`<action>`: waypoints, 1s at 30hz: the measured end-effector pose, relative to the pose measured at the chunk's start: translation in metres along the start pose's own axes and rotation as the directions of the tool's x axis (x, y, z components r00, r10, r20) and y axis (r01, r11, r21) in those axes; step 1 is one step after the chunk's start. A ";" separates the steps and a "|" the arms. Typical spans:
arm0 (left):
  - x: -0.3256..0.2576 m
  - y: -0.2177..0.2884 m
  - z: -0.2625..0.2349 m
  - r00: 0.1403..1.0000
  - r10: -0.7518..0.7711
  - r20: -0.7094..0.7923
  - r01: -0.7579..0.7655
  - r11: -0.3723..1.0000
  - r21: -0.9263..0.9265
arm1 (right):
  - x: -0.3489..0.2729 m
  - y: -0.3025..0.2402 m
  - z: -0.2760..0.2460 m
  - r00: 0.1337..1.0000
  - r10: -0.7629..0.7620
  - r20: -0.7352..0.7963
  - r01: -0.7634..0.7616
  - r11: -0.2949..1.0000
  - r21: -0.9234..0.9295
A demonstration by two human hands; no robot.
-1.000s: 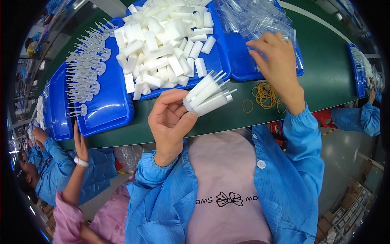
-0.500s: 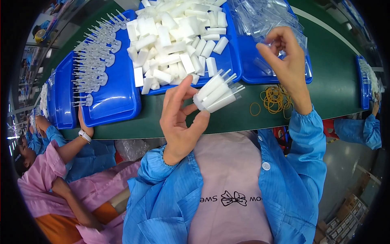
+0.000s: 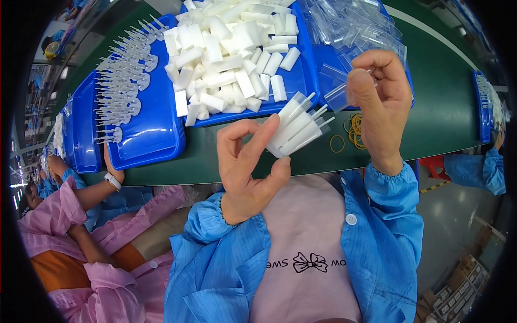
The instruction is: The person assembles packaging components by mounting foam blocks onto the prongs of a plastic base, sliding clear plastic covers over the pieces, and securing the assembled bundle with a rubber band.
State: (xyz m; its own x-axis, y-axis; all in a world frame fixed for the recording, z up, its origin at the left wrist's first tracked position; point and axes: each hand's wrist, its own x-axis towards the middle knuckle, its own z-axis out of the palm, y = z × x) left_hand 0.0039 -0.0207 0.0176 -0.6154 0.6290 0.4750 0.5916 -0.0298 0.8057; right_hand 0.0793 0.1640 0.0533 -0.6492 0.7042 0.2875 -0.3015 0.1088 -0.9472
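1. The left hand [image 3: 245, 164] is raised above the near edge of the desk [image 3: 431, 116], palm turned toward the person, with thumb and fingers closed around a small bundle of white sticks [image 3: 295, 128]. The bundle fans up and to the right from the grip.
2. The right hand [image 3: 381, 102] is lifted just to the right of that bundle, wrist bent, fingers curled, with thumb and forefinger pinching a clear plastic sleeve [image 3: 338, 91]. The sleeve hangs between the right hand and the tips of the bundle, close to them but apart.
3. Judging by this, the step in hand seems to be packing: the bundle is gathered and the sleeve is being brought to it. The next move probably calls for opening the mouth of the sleeve and lining it up with the tips, while the left hand keeps the bundle tight.
4. Loose rubber bands [image 3: 353, 129] lie on the desk just behind the bundle, below the right hand.
5. Farther behind the bundle, a blue tray [image 3: 301, 89] holds a heap of white blocks [image 3: 231, 59]; to its right lies a pile of clear sleeves [image 3: 350, 24].
6. To the left of the bundle, another blue tray [image 3: 156, 140] carries rows of small clear forks [image 3: 121, 81].
7. A co-worker's hand [image 3: 112, 169] rests at the desk edge, far left of the bundle.
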 end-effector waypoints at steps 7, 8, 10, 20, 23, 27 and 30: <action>0.002 -0.001 0.001 0.997 0.072 -0.007 -0.072 0.995 -0.071 | -0.005 0.003 0.005 0.979 0.096 0.182 -0.100 0.995 0.016; 0.002 0.000 0.000 0.998 0.064 0.013 -0.063 0.996 -0.063 | -0.005 0.003 0.005 0.974 0.126 0.191 -0.140 0.988 0.062; 0.003 -0.001 0.000 0.998 0.052 0.040 -0.049 0.997 -0.056 | -0.003 0.007 0.005 0.972 0.138 0.189 -0.155 0.985 0.079; 0.007 -0.003 -0.005 0.994 0.009 0.111 -0.009 1.000 -0.004 | 0.005 0.010 0.005 0.940 0.150 0.307 -0.128 0.988 -0.092; 0.005 -0.003 0.000 0.993 -0.089 0.079 0.092 0.995 -0.042 | 0.001 0.002 -0.003 0.933 0.173 0.316 -0.159 0.985 -0.071; 0.005 -0.005 -0.001 0.977 -0.208 0.044 0.213 0.960 -0.183 | -0.010 -0.009 -0.013 0.939 0.211 0.271 -0.198 0.977 -0.074; 0.004 -0.004 -0.001 0.974 -0.223 0.049 0.228 0.950 -0.212 | -0.015 -0.012 -0.022 0.914 0.211 0.346 -0.181 0.977 -0.117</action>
State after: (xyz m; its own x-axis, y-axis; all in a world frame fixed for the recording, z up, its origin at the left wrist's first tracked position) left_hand -0.0015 -0.0189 0.0166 -0.7053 0.6572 0.2656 0.3115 -0.0492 0.9490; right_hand 0.1079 0.1682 0.0571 -0.8988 0.4236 0.1124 -0.0956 0.0608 -0.9936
